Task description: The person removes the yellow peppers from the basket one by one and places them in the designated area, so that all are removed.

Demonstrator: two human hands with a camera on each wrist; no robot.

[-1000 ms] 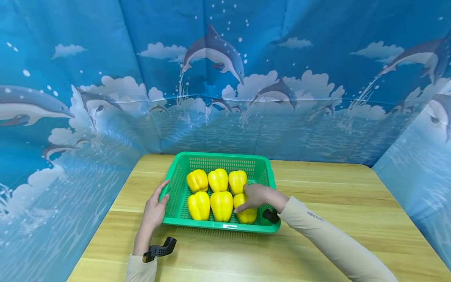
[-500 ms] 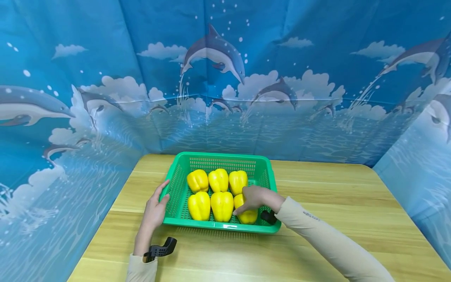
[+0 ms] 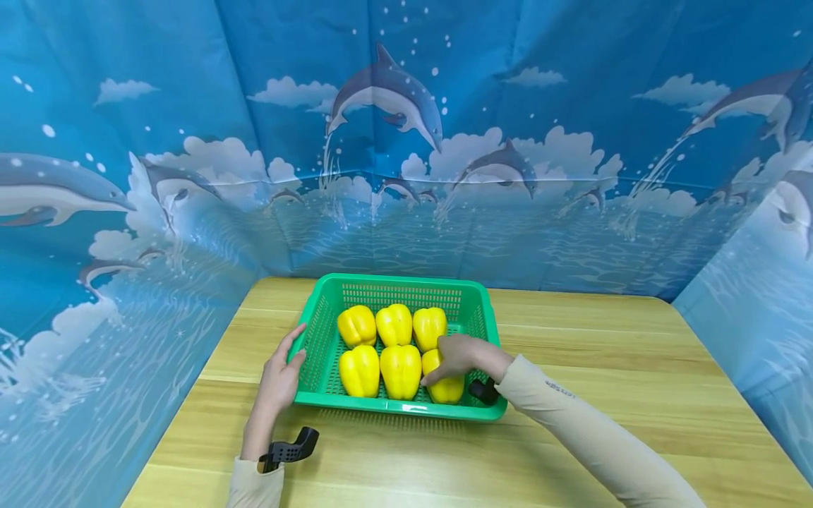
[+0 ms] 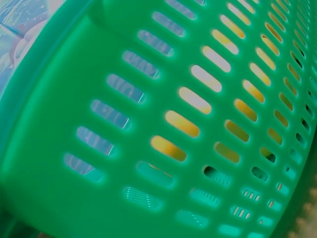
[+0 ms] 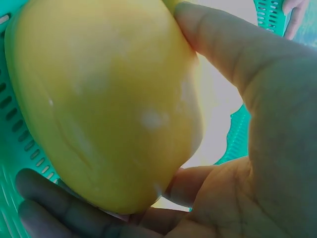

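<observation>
A green slotted plastic basket (image 3: 406, 405) holds several yellow bell peppers (image 3: 400, 370) in two rows of 3. My right hand (image 3: 462, 355) reaches in from the right and grips the yellow bell pepper at the front right (image 3: 447, 389). In the right wrist view that bell pepper (image 5: 109, 99) lies between thumb and fingers, and some fingers pass beneath it. My left hand (image 3: 279, 374) rests at the basket's left rim, fingers fairly straight. The left wrist view is filled by the slotted basket wall (image 4: 114, 54), with yellow showing through the slots.
The basket stands on a wood-grain table (image 3: 591, 367), near its back edge. A blue dolphin-print curtain (image 3: 406, 233) hangs behind and along the sides. A black wrist camera mount (image 3: 293, 446) juts from the left wrist over the table.
Over the last second my right hand and forearm shift very slightly, staying on the front right bell pepper. My left hand, the basket and the other bell peppers stay where they were.
</observation>
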